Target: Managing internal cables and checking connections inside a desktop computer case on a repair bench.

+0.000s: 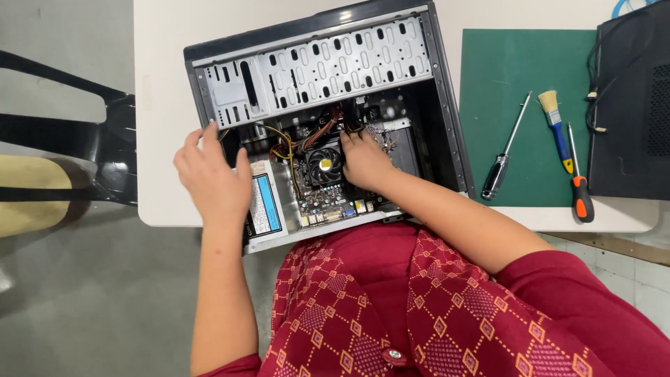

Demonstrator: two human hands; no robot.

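On the white table (164, 84) lies an open computer case (447, 119), side panel off. Left hand (209, 174) rests on the case's left edge by the power supply (265, 206), fingers loosely spread, gripping nothing. Right hand (364, 162) reaches inside beside the cooler fan (324, 164), fingertips among cables; grip cannot be told. On the green mat (516, 63): screwdriver (504, 150), brush (556, 126), orange-handled screwdriver (578, 181).

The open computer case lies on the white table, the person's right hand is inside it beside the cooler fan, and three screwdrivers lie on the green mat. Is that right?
Not quite. The head view shows two screwdrivers on the green mat, with a small brush between them. The rest holds: the open computer case lies on the white table, right hand beside the cooler fan.
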